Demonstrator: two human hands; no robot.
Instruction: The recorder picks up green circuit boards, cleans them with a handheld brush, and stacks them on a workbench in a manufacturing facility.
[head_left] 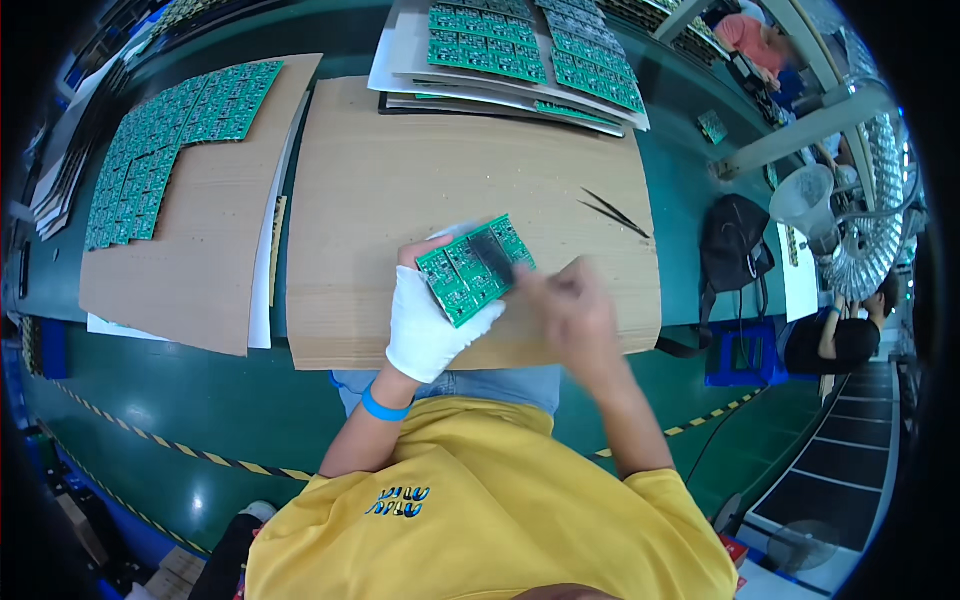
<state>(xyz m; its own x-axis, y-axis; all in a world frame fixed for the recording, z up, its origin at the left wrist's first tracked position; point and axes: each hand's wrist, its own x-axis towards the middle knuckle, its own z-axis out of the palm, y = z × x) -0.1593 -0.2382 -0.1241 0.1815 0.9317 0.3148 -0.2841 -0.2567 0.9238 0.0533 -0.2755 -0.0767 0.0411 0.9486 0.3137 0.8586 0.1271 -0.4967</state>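
One green circuit board (457,278) sits above the near half of the cardboard sheet (400,170), long axis slanting toward the sheet's far-right corner. Left hand (430,322), gloved: fingers clasp board from below. Right hand (580,318), blurred, nearer sheet's right edge: fingers pinch dark tool (492,257) over board.

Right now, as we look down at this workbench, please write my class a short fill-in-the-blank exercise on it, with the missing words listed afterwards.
1. The left hand, which holds a green circuit board, wears a glove coloured ____.
2. The wristband is coloured ____.
3. The tweezers lie on the brown cardboard, to the ____ of the held circuit board.
4. The person's shirt is mainly coloured ____.

Missing words: white; blue; right; yellow.
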